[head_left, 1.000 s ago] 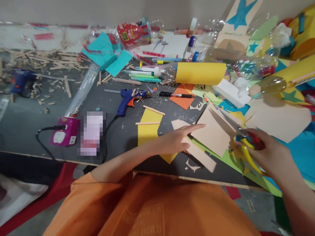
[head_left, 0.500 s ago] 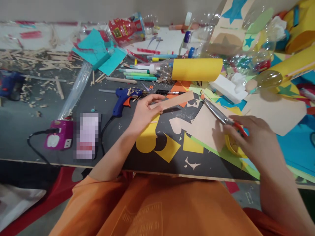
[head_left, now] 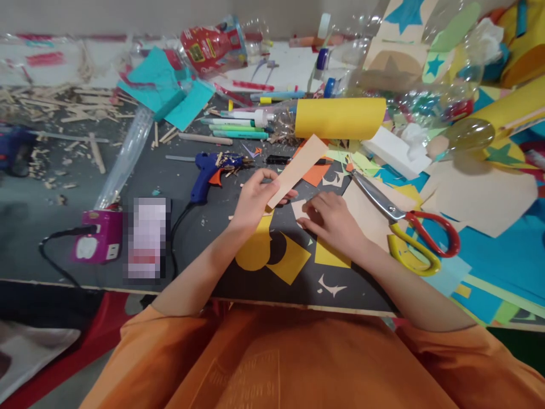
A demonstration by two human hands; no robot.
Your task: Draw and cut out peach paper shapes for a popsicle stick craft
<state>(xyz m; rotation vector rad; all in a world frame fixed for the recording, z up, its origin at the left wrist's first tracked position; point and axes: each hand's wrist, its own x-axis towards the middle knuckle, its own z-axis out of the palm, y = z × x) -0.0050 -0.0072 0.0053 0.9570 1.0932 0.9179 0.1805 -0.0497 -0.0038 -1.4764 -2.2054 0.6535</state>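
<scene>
My left hand [head_left: 254, 196] is closed on a long tan paper strip [head_left: 300, 166], holding it up at a slant above the dark table [head_left: 204, 250]. My right hand [head_left: 331, 220] rests palm down on the table just right of it, fingers curled over a small tan paper scrap [head_left: 299, 208]. Red and yellow handled scissors [head_left: 402, 218] lie free on a tan sheet [head_left: 369, 213] to the right of that hand. Yellow paper cut-outs [head_left: 272, 255] lie under and in front of both hands.
A blue glue gun [head_left: 210, 170] lies left of my hands, its cord running to a purple power strip [head_left: 96, 241]. A yellow paper roll [head_left: 340, 117], markers, plastic bottles, a white block [head_left: 394, 150] and coloured paper scraps crowd the back and right. Wood splinters litter the far left.
My right hand let go of the scissors, which now lie on the table, and moved left to the small scrap. My left hand lifted the tan strip higher.
</scene>
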